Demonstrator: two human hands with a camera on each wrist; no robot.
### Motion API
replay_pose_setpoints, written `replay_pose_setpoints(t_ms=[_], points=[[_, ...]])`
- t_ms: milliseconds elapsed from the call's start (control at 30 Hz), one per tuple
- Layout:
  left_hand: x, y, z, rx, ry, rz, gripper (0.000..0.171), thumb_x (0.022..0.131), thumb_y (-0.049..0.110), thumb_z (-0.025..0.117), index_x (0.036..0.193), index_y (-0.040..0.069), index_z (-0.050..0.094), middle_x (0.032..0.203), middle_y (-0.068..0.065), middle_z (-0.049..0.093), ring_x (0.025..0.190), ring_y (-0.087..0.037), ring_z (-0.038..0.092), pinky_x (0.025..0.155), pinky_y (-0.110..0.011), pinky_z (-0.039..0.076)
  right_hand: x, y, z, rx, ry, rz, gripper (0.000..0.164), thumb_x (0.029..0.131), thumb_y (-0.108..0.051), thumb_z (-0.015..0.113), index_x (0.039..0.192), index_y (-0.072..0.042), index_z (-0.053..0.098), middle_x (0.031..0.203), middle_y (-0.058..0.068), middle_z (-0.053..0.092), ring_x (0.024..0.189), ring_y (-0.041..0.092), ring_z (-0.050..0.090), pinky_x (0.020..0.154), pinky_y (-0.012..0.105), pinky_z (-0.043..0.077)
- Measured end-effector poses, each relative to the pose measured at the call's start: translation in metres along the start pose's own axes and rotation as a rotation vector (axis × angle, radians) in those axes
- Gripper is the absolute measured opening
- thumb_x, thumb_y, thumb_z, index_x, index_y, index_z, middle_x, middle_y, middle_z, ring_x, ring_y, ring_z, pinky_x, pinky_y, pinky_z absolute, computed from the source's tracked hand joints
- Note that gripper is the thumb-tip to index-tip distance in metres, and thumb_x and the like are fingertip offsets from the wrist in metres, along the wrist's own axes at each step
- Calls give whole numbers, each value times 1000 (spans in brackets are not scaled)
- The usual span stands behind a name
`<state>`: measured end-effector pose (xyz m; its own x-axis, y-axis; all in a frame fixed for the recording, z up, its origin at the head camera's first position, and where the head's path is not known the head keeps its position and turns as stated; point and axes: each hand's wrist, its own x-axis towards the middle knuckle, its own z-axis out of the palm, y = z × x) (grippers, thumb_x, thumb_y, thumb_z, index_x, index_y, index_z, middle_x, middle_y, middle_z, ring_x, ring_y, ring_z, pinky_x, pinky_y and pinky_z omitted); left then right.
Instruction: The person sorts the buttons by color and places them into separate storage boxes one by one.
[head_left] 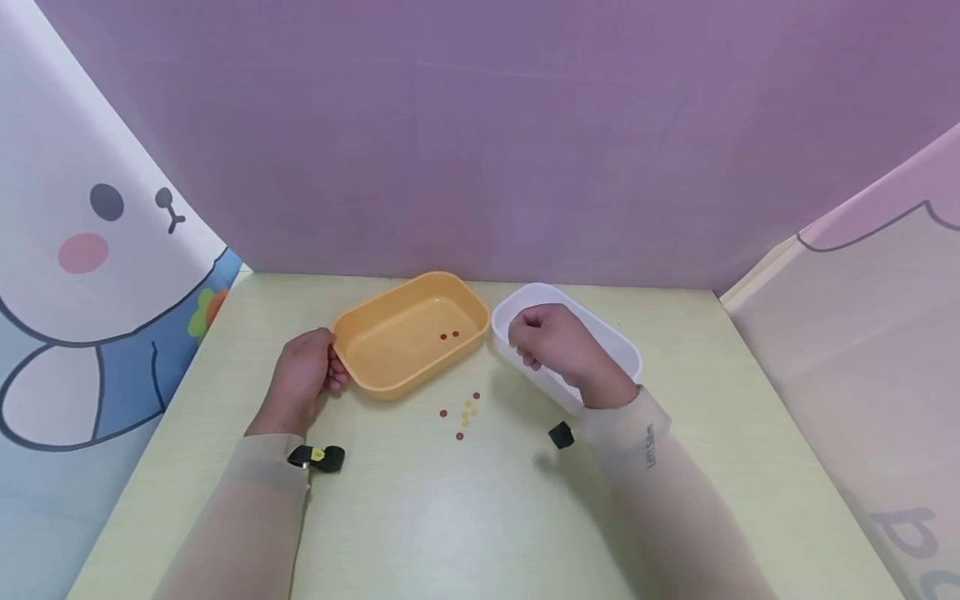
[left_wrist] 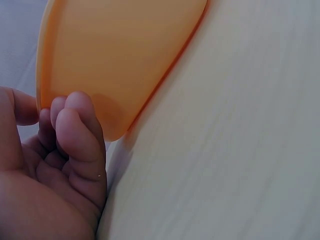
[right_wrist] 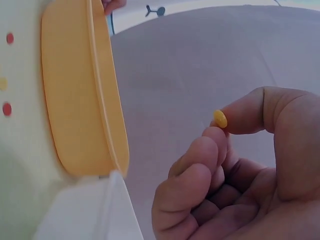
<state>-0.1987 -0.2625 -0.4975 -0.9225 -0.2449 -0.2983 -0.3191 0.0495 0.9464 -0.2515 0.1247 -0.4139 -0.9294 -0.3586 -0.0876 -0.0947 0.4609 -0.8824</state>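
Note:
My left hand (head_left: 302,375) grips the left end of an orange plastic tray (head_left: 408,382), thumb and fingers at its rim. Two small red discs (head_left: 455,334) lie inside that tray. Above a white plastic tray (head_left: 621,348) is my right hand (head_left: 555,342), pinching a small rounded yellow disc (right_wrist: 220,119) between thumb and forefinger. The hand and forearm hide much of the white tray's inside. On the table in front of the trays lie several loose pieces, both red discs (head_left: 460,436) and pale yellow discs (head_left: 465,423).
A pale wooden table (head_left: 420,517) carries everything. Behind it rises a purple cloth wall (head_left: 480,150), with printed panels at the left and right. A small black block (head_left: 561,434) shows beside the right sleeve; a black strap (head_left: 318,457) is at the left cuff.

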Motion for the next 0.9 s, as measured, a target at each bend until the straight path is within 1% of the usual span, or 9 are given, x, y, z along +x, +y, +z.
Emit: replay_pose_setpoints(t_ms=[333, 467, 567, 733, 900], points=[[-1, 1, 0, 0, -10, -4, 41, 114, 36, 38, 109, 1, 59, 79, 2, 65, 67, -15, 64, 61, -30, 61, 14, 6, -37, 20, -15, 98, 18, 93, -14, 58, 90, 1, 67, 75, 5, 61, 70, 20, 61, 67, 30, 58], [0, 0, -1, 5, -12, 1, 42, 114, 36, 37, 109, 1, 59, 80, 2, 65, 67, -15, 64, 62, -30, 61, 23, 13, -49, 6, -22, 135, 16, 94, -15, 58, 88, -3, 68, 76, 4, 61, 72, 21, 62, 68, 30, 58], [0, -1, -2, 10, -12, 3, 43, 114, 37, 37, 109, 1, 60, 80, 2, 65, 68, -15, 64, 62, -31, 62, 29, 19, -55, -5, -14, 160, 15, 95, -16, 60, 88, -5, 68, 77, 4, 62, 73, 22, 63, 69, 30, 59], [2, -2, -2, 11, -13, 2, 42, 114, 37, 37, 109, 2, 60, 80, 2, 65, 68, -15, 64, 62, -31, 62, 35, 26, -62, -12, 1, 199, 15, 95, -18, 62, 93, -4, 68, 81, 4, 62, 76, 22, 62, 71, 30, 59], [4, -3, -2, 6, -14, -6, 42, 115, 37, 37, 111, 3, 60, 81, 1, 65, 68, -16, 64, 62, -31, 62, 40, 33, -66, -34, -12, 228, 18, 97, -19, 63, 98, -2, 69, 84, 4, 64, 78, 21, 62, 72, 30, 59]])
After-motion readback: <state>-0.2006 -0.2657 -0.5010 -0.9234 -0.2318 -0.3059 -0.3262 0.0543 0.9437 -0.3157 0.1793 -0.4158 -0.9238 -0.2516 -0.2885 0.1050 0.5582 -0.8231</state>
